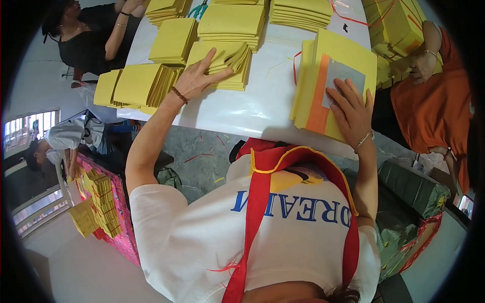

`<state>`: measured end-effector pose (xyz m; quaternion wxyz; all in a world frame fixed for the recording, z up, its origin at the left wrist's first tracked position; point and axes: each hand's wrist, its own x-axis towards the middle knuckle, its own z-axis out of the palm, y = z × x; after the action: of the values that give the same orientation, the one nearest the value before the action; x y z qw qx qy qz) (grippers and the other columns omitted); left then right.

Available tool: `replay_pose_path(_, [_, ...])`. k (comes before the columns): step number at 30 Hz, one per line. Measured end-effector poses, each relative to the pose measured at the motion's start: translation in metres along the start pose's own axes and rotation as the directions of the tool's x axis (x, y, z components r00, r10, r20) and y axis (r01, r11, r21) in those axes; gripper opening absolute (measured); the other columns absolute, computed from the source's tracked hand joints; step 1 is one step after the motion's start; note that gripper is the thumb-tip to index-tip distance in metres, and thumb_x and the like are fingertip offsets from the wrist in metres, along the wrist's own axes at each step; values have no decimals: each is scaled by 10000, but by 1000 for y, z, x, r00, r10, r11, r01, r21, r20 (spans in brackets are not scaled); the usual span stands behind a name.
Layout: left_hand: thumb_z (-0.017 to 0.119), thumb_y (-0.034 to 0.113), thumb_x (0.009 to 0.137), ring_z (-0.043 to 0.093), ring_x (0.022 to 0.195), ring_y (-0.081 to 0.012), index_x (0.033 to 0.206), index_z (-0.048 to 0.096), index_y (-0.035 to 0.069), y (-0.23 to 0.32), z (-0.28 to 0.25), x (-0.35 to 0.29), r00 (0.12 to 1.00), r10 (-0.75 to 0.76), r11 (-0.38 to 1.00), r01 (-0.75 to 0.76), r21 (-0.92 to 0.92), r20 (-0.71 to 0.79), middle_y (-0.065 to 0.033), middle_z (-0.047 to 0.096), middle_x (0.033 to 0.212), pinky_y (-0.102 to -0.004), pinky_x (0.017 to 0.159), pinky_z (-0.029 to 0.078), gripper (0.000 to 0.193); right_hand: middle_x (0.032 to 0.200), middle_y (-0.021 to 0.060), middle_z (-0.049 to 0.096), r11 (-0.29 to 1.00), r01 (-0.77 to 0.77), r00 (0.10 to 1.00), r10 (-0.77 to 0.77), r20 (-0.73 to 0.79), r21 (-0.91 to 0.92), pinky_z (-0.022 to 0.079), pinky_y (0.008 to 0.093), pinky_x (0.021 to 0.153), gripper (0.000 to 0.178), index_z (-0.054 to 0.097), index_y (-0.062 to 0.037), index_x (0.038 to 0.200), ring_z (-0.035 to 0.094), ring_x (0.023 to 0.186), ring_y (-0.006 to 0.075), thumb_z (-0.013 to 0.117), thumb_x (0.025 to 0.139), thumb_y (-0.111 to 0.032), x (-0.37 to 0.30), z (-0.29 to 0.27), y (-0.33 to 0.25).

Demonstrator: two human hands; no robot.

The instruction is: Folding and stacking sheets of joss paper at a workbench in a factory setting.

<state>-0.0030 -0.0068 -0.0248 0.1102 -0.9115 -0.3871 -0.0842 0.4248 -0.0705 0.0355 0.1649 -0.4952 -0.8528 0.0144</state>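
Observation:
My left hand (194,81) rests on a stack of folded yellow paper (241,76) near the table's front edge. Its fingers are spread, and the top sheets bulge into a loose curl beside them. On the right, my right hand (349,108) lies flat with fingers stretched over a larger stack of yellow sheets (365,55). The top sheet there carries an orange strip (317,96) and a grey rectangle (348,71), partly covered by my fingers.
More yellow paper stacks (230,22) line the white table (273,116), with green-handled pliers or scissors (197,10) among them. Red ties (348,17) lie farther back. One person in orange (427,106) stands at right, another in black (88,45) at far left.

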Motion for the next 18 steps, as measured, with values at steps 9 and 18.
replay_pose_path(9, [541,83,772,568,948,-265,1223,508,347,-2,0,0,998,59,996,-57,62,-19,-157,283,1412,-359,783,507,523,1322,-16,465,1000,5,1000,-5,-12,-3,152,509,1032,324,563,-217,1193,372,1271,202,520,871,-223,0,0,1])
replay_pose_path(18, [693,341,703,536,971,-268,1123,596,282,2,-3,-1,998,61,997,-62,35,11,-133,326,1389,-368,796,485,435,1324,-16,463,1000,3,1000,-3,-2,1,138,499,1039,328,556,-216,1204,370,1272,200,509,880,-229,-1,0,1])
